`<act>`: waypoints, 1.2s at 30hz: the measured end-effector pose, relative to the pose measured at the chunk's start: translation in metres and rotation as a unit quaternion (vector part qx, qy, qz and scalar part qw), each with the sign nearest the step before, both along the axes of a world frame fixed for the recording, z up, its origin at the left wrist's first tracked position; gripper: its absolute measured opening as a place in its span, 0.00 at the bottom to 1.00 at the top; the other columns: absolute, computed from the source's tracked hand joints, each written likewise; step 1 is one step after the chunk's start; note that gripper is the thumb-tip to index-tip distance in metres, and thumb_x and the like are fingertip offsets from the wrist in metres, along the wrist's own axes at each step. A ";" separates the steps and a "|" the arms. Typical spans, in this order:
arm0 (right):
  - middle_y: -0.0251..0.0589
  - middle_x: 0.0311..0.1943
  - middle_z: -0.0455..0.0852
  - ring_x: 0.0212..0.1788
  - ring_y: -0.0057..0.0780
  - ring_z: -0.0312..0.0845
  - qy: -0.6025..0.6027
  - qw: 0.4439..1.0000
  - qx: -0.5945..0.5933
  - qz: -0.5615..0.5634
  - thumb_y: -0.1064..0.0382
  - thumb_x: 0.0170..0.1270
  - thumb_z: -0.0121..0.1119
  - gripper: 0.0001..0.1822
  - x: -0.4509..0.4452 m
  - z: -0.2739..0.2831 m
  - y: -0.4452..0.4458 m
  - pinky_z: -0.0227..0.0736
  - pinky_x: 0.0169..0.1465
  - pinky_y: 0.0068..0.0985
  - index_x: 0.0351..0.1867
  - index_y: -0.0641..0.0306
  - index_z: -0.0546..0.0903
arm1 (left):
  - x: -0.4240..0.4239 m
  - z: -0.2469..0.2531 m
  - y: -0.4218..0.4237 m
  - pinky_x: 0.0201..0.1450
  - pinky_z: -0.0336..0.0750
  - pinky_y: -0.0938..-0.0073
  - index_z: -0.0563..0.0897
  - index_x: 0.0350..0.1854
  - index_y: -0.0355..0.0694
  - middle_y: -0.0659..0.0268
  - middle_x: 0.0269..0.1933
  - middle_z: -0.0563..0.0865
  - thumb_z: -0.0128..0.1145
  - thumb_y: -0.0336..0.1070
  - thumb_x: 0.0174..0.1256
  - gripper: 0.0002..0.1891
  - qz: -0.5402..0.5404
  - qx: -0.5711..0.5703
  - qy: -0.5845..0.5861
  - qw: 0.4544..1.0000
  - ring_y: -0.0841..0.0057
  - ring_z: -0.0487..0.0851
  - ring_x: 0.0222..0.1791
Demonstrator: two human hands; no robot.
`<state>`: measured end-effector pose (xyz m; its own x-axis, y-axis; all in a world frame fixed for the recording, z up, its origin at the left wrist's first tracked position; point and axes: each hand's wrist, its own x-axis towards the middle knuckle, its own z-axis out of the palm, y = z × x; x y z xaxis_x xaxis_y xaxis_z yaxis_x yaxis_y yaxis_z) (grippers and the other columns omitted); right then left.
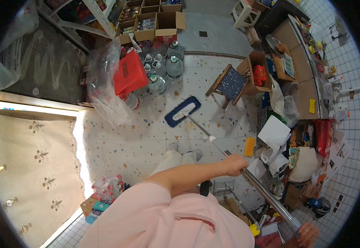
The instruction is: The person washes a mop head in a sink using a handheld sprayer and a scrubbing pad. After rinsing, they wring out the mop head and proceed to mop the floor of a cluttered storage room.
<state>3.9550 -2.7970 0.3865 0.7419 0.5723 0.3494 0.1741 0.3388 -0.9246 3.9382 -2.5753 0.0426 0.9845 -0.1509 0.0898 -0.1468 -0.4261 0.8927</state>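
A flat mop with a dark blue pad (pixel 195 103) lies against the speckled terrazzo-look floor (pixel 130 142), a little beyond my feet. Its metal pole (pixel 268 193) slants from the mop head up to the lower right. My left hand (pixel 235 165) is wrapped around the middle of the pole, its arm reaching across my body. Close to the lower right edge, my right hand (pixel 307 234) grips the upper end and looks slightly blurred. A small folding stool (pixel 231 85) with a patterned blue seat stands to the right of the mop head.
Large water bottles (pixel 174 67) and a red bag (pixel 130 73) stand ahead on the left. Cardboard boxes (pixel 145 26) line the far side. An open carton (pixel 257 73) adjoins the stool. To the right are a cluttered counter (pixel 305 93) and white bags (pixel 274 158); a patterned curtain (pixel 34 173) hangs left.
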 end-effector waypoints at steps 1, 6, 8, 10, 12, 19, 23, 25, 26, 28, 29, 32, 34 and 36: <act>0.33 0.15 0.66 0.21 0.28 0.62 -0.005 1.000 0.000 0.001 0.61 0.58 0.52 0.12 -0.004 0.009 -0.007 0.57 0.31 0.31 0.17 0.56 0.69 | 0.001 0.016 -0.004 0.32 0.73 0.52 0.78 0.23 0.40 0.57 0.23 0.80 0.63 0.32 0.43 0.07 -0.035 0.003 0.030 0.999 0.52 0.81 0.29; 0.31 0.16 0.61 0.23 0.27 0.59 -0.023 1.000 0.002 -0.019 0.61 0.59 0.51 0.13 -0.011 0.047 -0.031 0.56 0.35 0.35 0.18 0.54 0.65 | -0.010 0.063 -0.001 0.33 0.74 0.52 0.80 0.24 0.40 0.56 0.25 0.82 0.61 0.34 0.44 0.06 -0.054 0.019 0.040 0.998 0.52 0.82 0.30; 0.31 0.17 0.63 0.24 0.27 0.61 0.019 0.996 0.074 -0.047 0.62 0.59 0.52 0.11 -0.006 0.040 -0.027 0.57 0.35 0.33 0.20 0.54 0.66 | -0.019 0.059 0.005 0.33 0.74 0.52 0.79 0.25 0.40 0.55 0.26 0.82 0.62 0.35 0.44 0.07 -0.032 0.014 0.048 0.998 0.51 0.82 0.31; 0.29 0.15 0.62 0.21 0.27 0.63 -0.121 0.982 -0.016 -0.147 0.65 0.59 0.55 0.14 0.008 0.020 -0.030 0.59 0.30 0.28 0.17 0.55 0.66 | -0.027 0.039 0.021 0.33 0.74 0.52 0.79 0.25 0.39 0.55 0.26 0.82 0.61 0.35 0.44 0.07 -0.008 0.029 0.058 0.998 0.51 0.81 0.31; 0.26 0.20 0.62 0.25 0.18 0.61 0.025 0.979 -0.139 -0.149 0.57 0.66 0.53 0.13 0.003 -0.005 0.009 0.70 0.47 0.28 0.25 0.51 0.65 | -0.045 -0.003 0.038 0.34 0.75 0.52 0.82 0.24 0.42 0.55 0.25 0.83 0.61 0.34 0.44 0.05 0.041 0.015 0.073 0.996 0.53 0.83 0.31; 0.31 0.13 0.76 0.18 0.26 0.72 0.169 0.983 -0.004 0.077 0.60 0.58 0.64 0.16 0.006 -0.086 0.082 0.74 0.40 0.36 0.15 0.56 0.72 | -0.128 -0.049 0.092 0.31 0.72 0.55 0.78 0.23 0.41 0.57 0.24 0.81 0.61 0.32 0.43 0.05 0.185 0.073 0.081 0.977 0.54 0.80 0.28; 0.35 0.14 0.80 0.17 0.29 0.77 0.122 0.966 -0.016 0.227 0.61 0.55 0.68 0.15 0.033 -0.066 0.066 0.77 0.36 0.36 0.14 0.58 0.77 | -0.119 -0.031 0.073 0.30 0.71 0.55 0.77 0.21 0.40 0.55 0.23 0.81 0.60 0.27 0.42 0.04 0.212 0.036 0.056 0.975 0.52 0.80 0.28; 0.34 0.13 0.80 0.16 0.26 0.77 0.094 0.962 -0.029 0.254 0.61 0.54 0.69 0.14 0.042 -0.044 0.056 0.79 0.35 0.34 0.14 0.58 0.78 | -0.104 -0.019 0.055 0.30 0.71 0.55 0.76 0.21 0.39 0.54 0.24 0.81 0.59 0.26 0.43 0.04 0.200 -0.007 0.048 0.979 0.51 0.79 0.28; 0.31 0.13 0.80 0.15 0.24 0.76 0.076 0.957 -0.045 0.277 0.60 0.54 0.69 0.16 0.049 -0.030 0.051 0.80 0.35 0.32 0.13 0.56 0.76 | -0.093 -0.013 0.044 0.30 0.71 0.55 0.76 0.21 0.38 0.54 0.24 0.81 0.59 0.25 0.43 0.04 0.191 -0.029 0.044 0.980 0.50 0.79 0.28; 0.29 0.12 0.80 0.14 0.20 0.76 0.052 0.947 -0.059 0.310 0.59 0.53 0.71 0.18 0.064 -0.014 0.033 0.81 0.34 0.27 0.12 0.55 0.75 | -0.072 -0.004 0.020 0.31 0.71 0.54 0.76 0.21 0.38 0.54 0.24 0.80 0.60 0.25 0.44 0.05 0.166 -0.008 0.049 0.985 0.50 0.79 0.29; 0.28 0.13 0.80 0.15 0.20 0.76 0.045 0.946 -0.059 0.316 0.59 0.52 0.72 0.17 0.070 -0.008 0.023 0.81 0.34 0.26 0.13 0.55 0.75 | -0.062 0.000 0.008 0.31 0.71 0.54 0.76 0.22 0.38 0.53 0.24 0.80 0.60 0.26 0.44 0.05 0.153 0.001 0.053 0.987 0.49 0.79 0.30; 0.27 0.13 0.80 0.15 0.18 0.76 0.019 0.944 -0.060 0.323 0.60 0.49 0.74 0.15 0.087 0.010 -0.015 0.82 0.34 0.21 0.16 0.55 0.76 | -0.025 0.024 -0.022 0.29 0.70 0.56 0.75 0.21 0.37 0.53 0.23 0.80 0.63 0.25 0.44 0.07 0.137 -0.040 0.039 0.989 0.49 0.79 0.29; 0.27 0.16 0.81 0.18 0.16 0.77 0.006 0.938 -0.081 0.338 0.61 0.49 0.74 0.14 0.095 0.022 -0.046 0.82 0.34 0.19 0.19 0.56 0.77 | -0.003 0.029 -0.040 0.28 0.69 0.56 0.75 0.20 0.37 0.52 0.23 0.79 0.63 0.24 0.45 0.08 0.126 -0.052 0.024 0.990 0.49 0.78 0.28; 0.28 0.20 0.82 0.22 0.13 0.79 0.003 0.922 -0.122 0.368 0.60 0.49 0.74 0.13 0.107 0.039 -0.090 0.81 0.36 0.16 0.22 0.58 0.77 | 0.016 0.031 -0.060 0.28 0.69 0.56 0.74 0.20 0.37 0.52 0.22 0.78 0.63 0.24 0.46 0.09 0.115 -0.062 0.005 0.991 0.49 0.78 0.28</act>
<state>4.0623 -2.8869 0.4259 0.1226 0.9823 0.1418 -0.0252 0.1459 -0.9890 3.9541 -2.6357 0.0736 0.9924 0.0899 0.0839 -0.0493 -0.3343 0.9412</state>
